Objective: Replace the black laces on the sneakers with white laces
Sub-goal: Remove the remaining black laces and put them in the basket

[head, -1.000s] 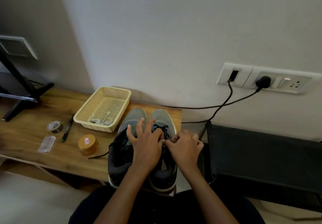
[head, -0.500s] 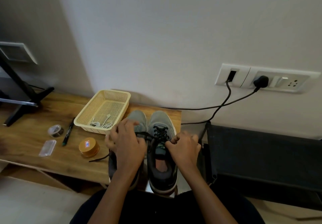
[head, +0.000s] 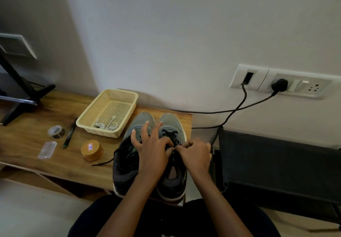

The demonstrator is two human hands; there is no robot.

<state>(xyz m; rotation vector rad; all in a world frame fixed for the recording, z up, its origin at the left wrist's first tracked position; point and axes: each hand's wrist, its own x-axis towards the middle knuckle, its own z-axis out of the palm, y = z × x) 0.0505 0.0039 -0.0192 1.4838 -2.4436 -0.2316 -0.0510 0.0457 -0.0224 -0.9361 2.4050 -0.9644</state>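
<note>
Two grey sneakers stand side by side at the right end of the wooden table (head: 46,107), toes to the wall: the left sneaker (head: 123,163) and the right sneaker (head: 170,122). Black laces (head: 168,135) cross the right sneaker's eyelets. A loose black lace end (head: 103,162) trails left from the left sneaker. My left hand (head: 153,148) lies over the sneakers, three fingers spread, thumb and forefinger pinching the lace at the right sneaker's tongue. My right hand (head: 196,153) is curled and pinches the same lace from the right. White laces (head: 105,126) lie in a yellow basket (head: 129,96).
On the table to the left lie a wooden round tin (head: 91,150), a pen (head: 70,135), a tape roll (head: 56,131) and a clear plastic case (head: 47,150). Black stand legs (head: 22,89) sit far left. Cables (head: 230,111) run from wall sockets to a black chair (head: 276,163) on the right.
Half a second ago my left hand was drawn left with a lace strand. It has come back to the right sneaker's laces with fingers spread. My right hand has barely moved.
</note>
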